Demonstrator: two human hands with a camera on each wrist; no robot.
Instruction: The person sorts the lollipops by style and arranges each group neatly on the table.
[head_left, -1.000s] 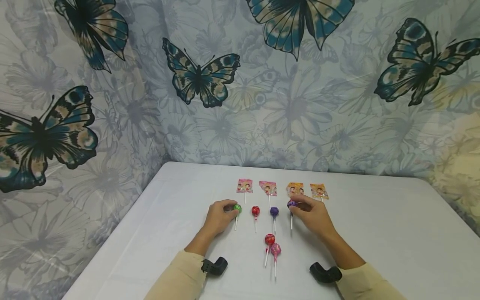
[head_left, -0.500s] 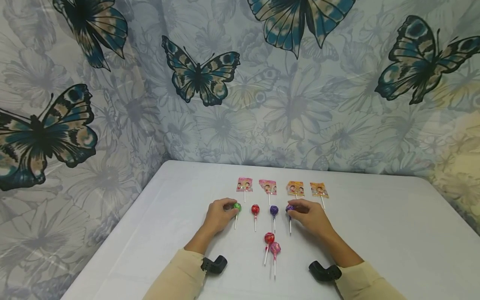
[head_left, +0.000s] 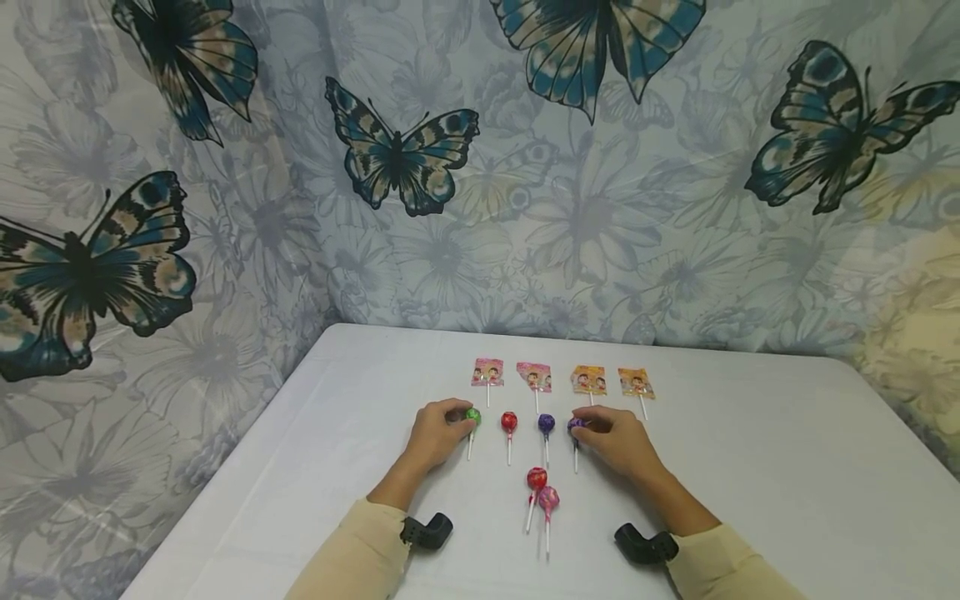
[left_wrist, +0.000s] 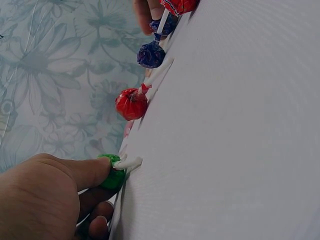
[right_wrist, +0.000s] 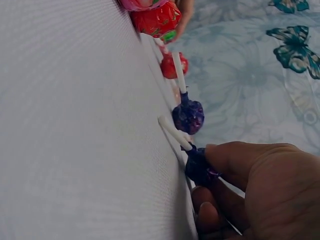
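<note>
Head view: the left hand (head_left: 441,433) is pinching a green lollipop (head_left: 472,415), the right hand (head_left: 621,440) a purple one (head_left: 573,424), both staying well inside the side edges of the table (head_left: 795,450). Left wrist: a red one (left_wrist: 132,104) is lying apart. Right wrist: a second purple (right_wrist: 188,118) is lying near, the gap perhaps narrow.

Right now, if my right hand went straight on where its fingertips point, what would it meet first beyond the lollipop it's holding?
Probably the unheld purple-wrapped lollipop, just left of your right hand; depth is unclear, so it might narrowly miss.
</note>
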